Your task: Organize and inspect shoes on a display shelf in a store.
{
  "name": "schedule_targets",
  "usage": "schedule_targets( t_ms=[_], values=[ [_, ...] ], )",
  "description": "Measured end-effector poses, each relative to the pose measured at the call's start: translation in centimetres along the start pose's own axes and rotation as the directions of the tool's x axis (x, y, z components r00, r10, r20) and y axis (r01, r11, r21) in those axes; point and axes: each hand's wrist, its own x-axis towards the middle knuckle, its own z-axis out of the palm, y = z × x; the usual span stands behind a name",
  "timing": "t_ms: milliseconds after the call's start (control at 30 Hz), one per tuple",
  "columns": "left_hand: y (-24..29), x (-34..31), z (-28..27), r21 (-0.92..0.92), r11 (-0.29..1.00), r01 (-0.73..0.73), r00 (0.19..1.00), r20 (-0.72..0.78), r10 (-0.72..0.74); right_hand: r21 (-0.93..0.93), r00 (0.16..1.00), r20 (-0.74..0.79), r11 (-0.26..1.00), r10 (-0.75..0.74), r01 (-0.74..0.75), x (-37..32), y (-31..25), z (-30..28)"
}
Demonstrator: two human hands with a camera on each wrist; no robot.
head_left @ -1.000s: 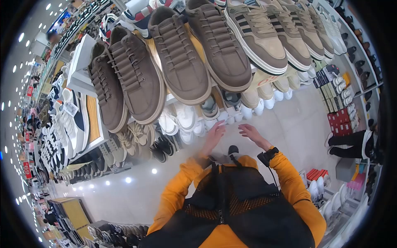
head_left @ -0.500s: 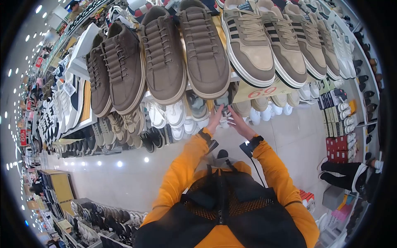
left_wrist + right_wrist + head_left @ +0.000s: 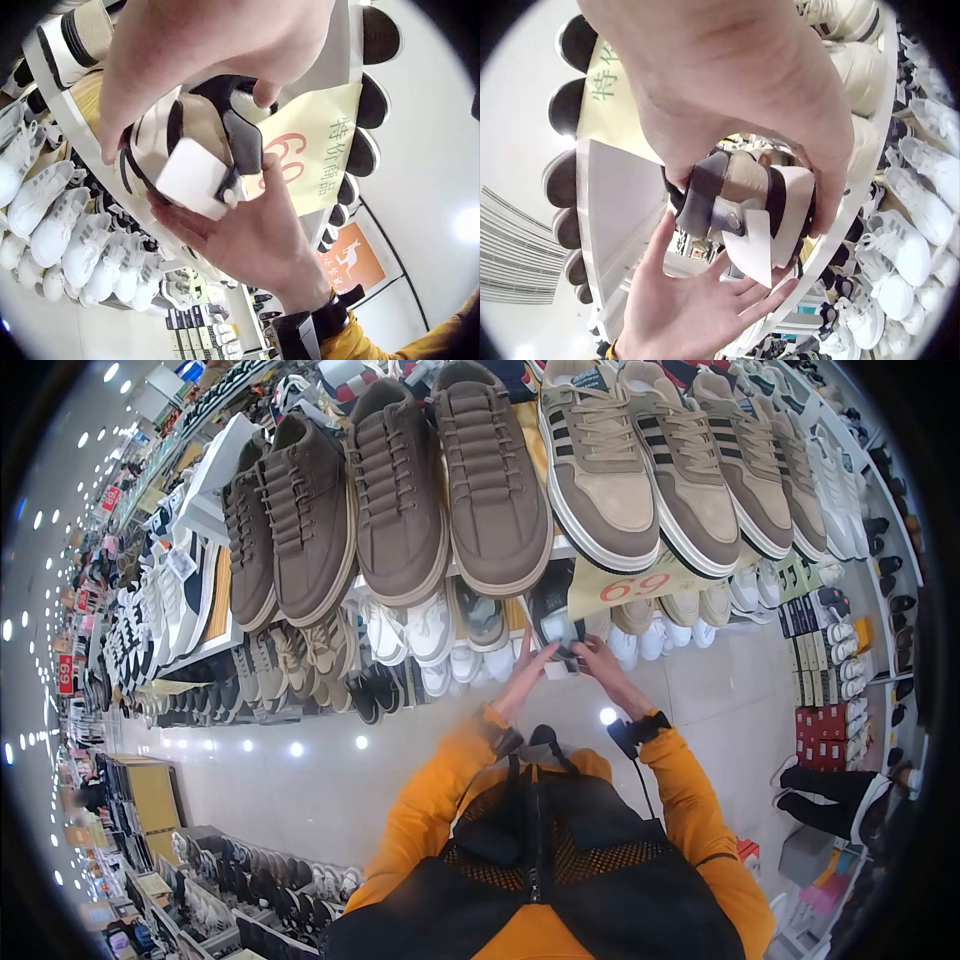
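Note:
A sneaker (image 3: 205,124) with dark and tan panels and a pale sole sits between both hands, its heel toward the person. From its heel hangs a blank white tag (image 3: 750,247). My left hand (image 3: 525,682) grips it from the left side, thumb and fingers on opposite sides in the left wrist view. My right hand (image 3: 607,672) holds it from the right, thumb at the collar and fingers round the sole. In the head view the shoe lies at the front of the lower shelf, partly hidden beneath the upper row.
Brown lace-up shoes (image 3: 495,490) and beige striped sneakers (image 3: 605,480) overhang the upper shelf just above the hands. A yellow price sign (image 3: 640,582) hangs right beside them. White shoes (image 3: 430,625) line the lower shelf. Another person's legs (image 3: 830,795) are at the right.
A second ago both hands were apart and held nothing. They moved forward to the lower shelf, reached the sneaker from both sides and now hold it, with its position slightly nearer the person.

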Motion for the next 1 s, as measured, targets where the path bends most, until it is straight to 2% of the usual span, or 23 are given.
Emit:
schedule_targets(
  t_ms=[33,100,133,200,233,267,300,367,433,500,533,567,633,700,767,800,867,967,1000],
  values=[
    [-0.5,-0.1,-0.2,0.0,1.0,0.001,1.0,0.001,-0.001,0.0,1.0,-0.001,1.0,0.001,-0.001,-1.0,0.3,-0.7],
    [-1.1,-0.5,-0.2,0.09,0.984,-0.151,0.981,-0.112,0.16,-0.111,0.995,0.088,0.993,0.037,-0.027,-3.7,0.8,-1.7],
    [-0.6,-1.1,-0.4,0.09,0.979,-0.184,0.982,-0.03,0.188,-0.114,0.995,0.088,0.993,0.04,-0.03,-4.4,1.6,-2.4],
    [-1.8,-2.1,-1.6,0.021,0.976,-0.215,0.976,-0.033,0.215,-0.099,0.967,0.181,0.982,0.178,-0.162,-5.9,3.3,-4.0],
    [-2.4,-2.4,-2.3,-0.041,0.968,-0.246,0.969,-0.036,0.244,-0.1,0.967,0.182,0.982,0.179,-0.163,-6.5,3.9,-4.6],
    [-2.6,-2.6,-3.0,0.068,0.94,-0.333,0.942,-0.023,0.335,-0.13,0.976,0.157,0.983,0.151,-0.131,-7.1,4.6,-5.1],
    [-2.3,-2.7,-4.0,0.069,0.942,-0.328,0.943,-0.024,0.331,-0.16,0.983,0.133,0.982,0.125,-0.103,-7.8,5.2,-5.5],
    [-1.1,-2.5,-6.0,-0.229,0.972,-0.058,0.996,0.051,0.071,-0.184,0.984,0.13,0.978,0.121,-0.096,-8.7,5.4,-6.5],
    [-0.4,-2.1,-6.9,-0.166,0.986,-0.007,0.998,0.063,0.018,-0.278,0.963,0.204,0.954,0.174,-0.113,-9.2,5.0,-7.2],
    [1.3,-2.8,-6.7,0.108,0.994,0.0,1.0,-0.031,0.003,-0.266,0.959,0.245,0.961,0.146,-0.079,-9.2,4.8,-7.5],
    [2.0,-3.7,-6.5,0.006,1.0,-0.025,0.999,-0.035,0.025,-0.309,0.956,0.27,0.951,0.113,-0.025,-9.0,4.7,-7.8],
    [1.8,-3.8,-7.3,0.008,1.0,-0.022,0.999,-0.029,0.022,-0.35,0.952,0.294,0.936,0.082,0.028,-8.8,4.7,-8.0],
    [1.0,-3.9,-9.1,0.253,0.967,-0.03,0.961,0.273,-0.042,-0.376,0.958,0.283,0.924,0.045,0.068,-8.1,4.7,-8.1],
    [0.3,-5.6,-8.7,0.452,0.89,-0.059,0.953,0.291,-0.085,-0.4,0.959,0.283,0.91,0.006,0.113,-7.1,4.3,-7.8],
    [-1.4,-6.7,-10.1,0.505,0.861,0.055,0.924,0.301,-0.235,-0.535,0.957,0.29,0.831,0.013,0.15,-5.9,3.8,-7.5],
    [-1.3,-7.6,-10.2,0.51,0.858,0.057,0.925,0.297,-0.238,-0.513,0.959,0.285,0.847,0.014,0.14,-6.0,2.7,-6.8],
    [-1.1,-9.3,-10.4,0.352,0.926,0.139,0.882,0.382,-0.278,-0.491,0.962,0.274,0.86,0.001,0.139,-5.3,1.3,-5.9],
    [-1.7,-10.5,-11.4,0.364,0.925,0.106,0.882,0.395,-0.257,-0.469,0.965,0.264,0.874,0.001,0.127,-3.6,-1.5,-3.9],
    [-2.2,-10.7,-11.8,0.341,0.929,0.145,0.888,0.368,-0.274,-0.502,0.975,0.223,0.857,-0.005,0.119,-3.4,-3.3,-2.8]
  ],
)
